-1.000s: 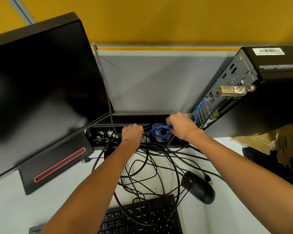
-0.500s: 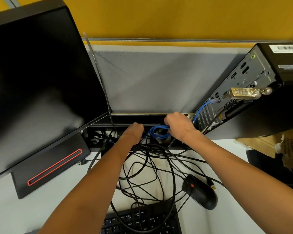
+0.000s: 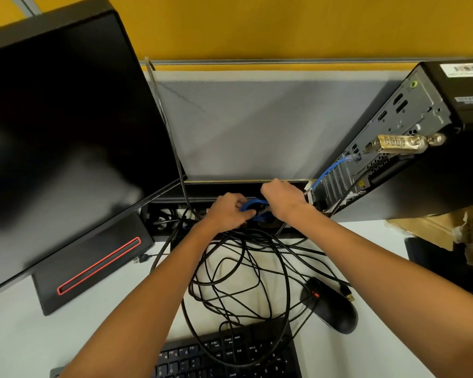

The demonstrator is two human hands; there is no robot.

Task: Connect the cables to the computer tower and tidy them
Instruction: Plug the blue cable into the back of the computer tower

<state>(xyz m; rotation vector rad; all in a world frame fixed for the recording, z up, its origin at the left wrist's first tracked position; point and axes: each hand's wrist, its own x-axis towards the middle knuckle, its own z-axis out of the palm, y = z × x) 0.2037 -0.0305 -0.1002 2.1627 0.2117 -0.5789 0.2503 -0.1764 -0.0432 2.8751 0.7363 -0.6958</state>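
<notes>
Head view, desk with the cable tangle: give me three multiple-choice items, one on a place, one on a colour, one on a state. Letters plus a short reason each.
1. Where does the black computer mouse lie?
A. On top of the tower
B. On the white desk, right of the black keyboard
C. Behind the monitor

2. What colour is the coiled network cable between the hands?
A. Blue
B. Red
C. Yellow

3. What is the state of that cable at the black computer tower?
A. Lying unplugged on the desk
B. Cut in two
C. Plugged into the rear panel

Answers:
1 B: the mouse sits on the desk surface beside the keyboard's right end.
2 A: the loops held by the left hand and right hand are blue.
3 C: the blue run rises from the hands to a clear plug seated in the tower's rear panel.
</notes>
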